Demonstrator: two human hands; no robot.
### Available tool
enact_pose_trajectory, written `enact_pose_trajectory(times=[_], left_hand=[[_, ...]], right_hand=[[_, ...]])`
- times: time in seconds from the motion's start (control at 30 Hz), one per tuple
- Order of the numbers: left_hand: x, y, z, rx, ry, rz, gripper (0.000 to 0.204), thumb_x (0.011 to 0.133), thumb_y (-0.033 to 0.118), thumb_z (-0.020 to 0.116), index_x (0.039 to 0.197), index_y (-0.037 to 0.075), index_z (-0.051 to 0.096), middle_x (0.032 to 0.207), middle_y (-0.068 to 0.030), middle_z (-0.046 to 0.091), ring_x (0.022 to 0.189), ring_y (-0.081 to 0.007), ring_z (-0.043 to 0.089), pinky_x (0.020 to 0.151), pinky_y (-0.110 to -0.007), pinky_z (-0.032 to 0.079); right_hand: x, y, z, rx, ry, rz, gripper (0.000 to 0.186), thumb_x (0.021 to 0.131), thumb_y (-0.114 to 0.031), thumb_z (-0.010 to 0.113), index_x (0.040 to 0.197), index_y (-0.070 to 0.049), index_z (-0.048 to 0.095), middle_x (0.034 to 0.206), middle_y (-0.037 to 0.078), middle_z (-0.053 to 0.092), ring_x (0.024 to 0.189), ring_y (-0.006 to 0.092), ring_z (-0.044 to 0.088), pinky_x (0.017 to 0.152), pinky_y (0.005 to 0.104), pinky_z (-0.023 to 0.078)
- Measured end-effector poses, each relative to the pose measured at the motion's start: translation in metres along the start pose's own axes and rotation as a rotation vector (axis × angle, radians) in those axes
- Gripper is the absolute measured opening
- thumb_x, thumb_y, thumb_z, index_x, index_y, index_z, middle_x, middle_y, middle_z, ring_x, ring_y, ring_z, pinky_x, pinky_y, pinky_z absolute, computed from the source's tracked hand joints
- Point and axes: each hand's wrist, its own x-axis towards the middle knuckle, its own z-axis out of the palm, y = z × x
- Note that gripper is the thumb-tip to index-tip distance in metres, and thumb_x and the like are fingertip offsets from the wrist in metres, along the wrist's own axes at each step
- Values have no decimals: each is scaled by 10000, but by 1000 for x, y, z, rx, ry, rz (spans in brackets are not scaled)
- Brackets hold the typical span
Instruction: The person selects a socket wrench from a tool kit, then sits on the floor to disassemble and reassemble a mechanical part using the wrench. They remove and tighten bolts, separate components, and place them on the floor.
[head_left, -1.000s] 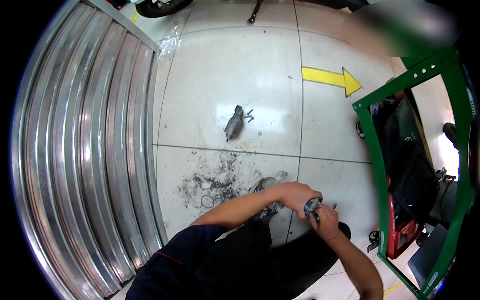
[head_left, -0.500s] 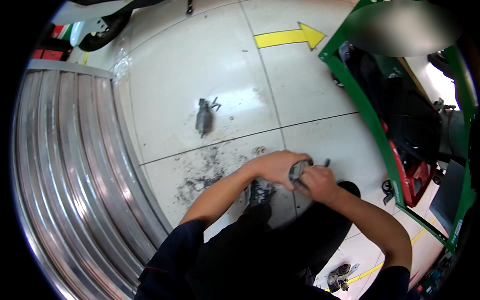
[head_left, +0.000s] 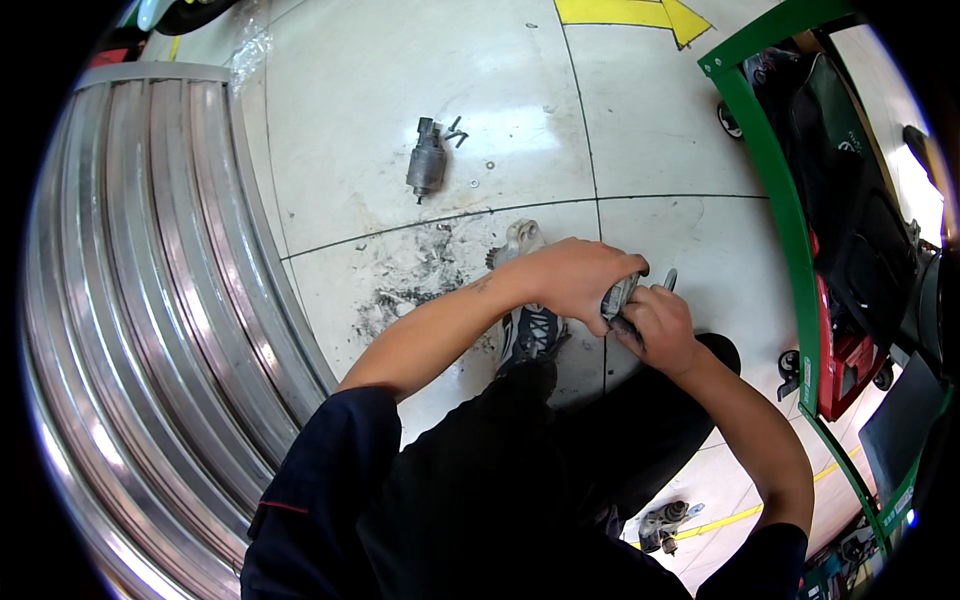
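Observation:
My left hand [head_left: 590,275] is closed round a grey metal part [head_left: 619,296], most of it hidden by the fingers. Pressed against the same part, my right hand [head_left: 660,325] grips a slim dark tool [head_left: 671,279] whose end sticks up past the fingers; its kind is unclear. Both hands are above my right knee and close together. Just beyond my left wrist, a pale metal housing [head_left: 522,238] with a toothed gear shows in part near my shoe [head_left: 530,333]. Farther off, a cylindrical motor [head_left: 426,160] lies on the floor beside dark bolts [head_left: 456,132].
Ribbed metal shutter panels [head_left: 180,300] line the left side. On the right stands a green wheeled frame [head_left: 790,220] with black and red things inside. Black grime [head_left: 410,290] is scattered across the tiles. Another metal assembly [head_left: 664,525] sits behind my leg.
The floor, motor and yellow arrow have shifted up in the picture as the view moved. My hands stay together on the metal part, and the tool's end still points up.

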Motion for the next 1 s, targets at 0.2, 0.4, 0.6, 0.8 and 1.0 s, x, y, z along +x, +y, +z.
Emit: enact_pose_trajectory(times=[0.2,0.4,0.6,0.8,1.0], left_hand=[[-9,-2,3,-45,101,-78,854,540,246,847,1319,52,557,1129,-175,690,1070,-374,657,858,-447,539],[-12,-1,15,26,177,2,765,575,276,842,1257,60,571,1054,-130,697,1017,-353,671,794,-451,551],[-9,10,18,89,124,-53,794,574,294,835,1288,72,568,1148,-136,690,1074,-347,662,844,-452,547],[6,14,25,177,123,-151,787,587,297,829,1281,46,555,1128,-140,690,1066,-344,663,819,-452,549],[4,8,19,116,81,-7,761,584,320,842,1251,76,568,1074,-130,694,1027,-350,667,787,-458,540]], right_hand=[[14,6,2,-17,10,-31,295,666,-154,807,849,-74,590,880,97,610,634,287,552,555,387,459],[8,0,1,-6,26,-55,226,748,-154,785,838,-79,591,822,86,589,587,290,518,539,395,444],[-11,-23,12,33,111,272,177,845,-141,731,845,-44,582,753,104,588,585,297,532,542,401,445],[11,-47,-4,452,98,1206,253,1027,-197,547,884,12,554,715,159,584,607,185,493,592,374,436],[-6,-51,2,58,3,711,216,915,-180,711,887,4,602,788,152,608,714,313,577,669,404,460]])
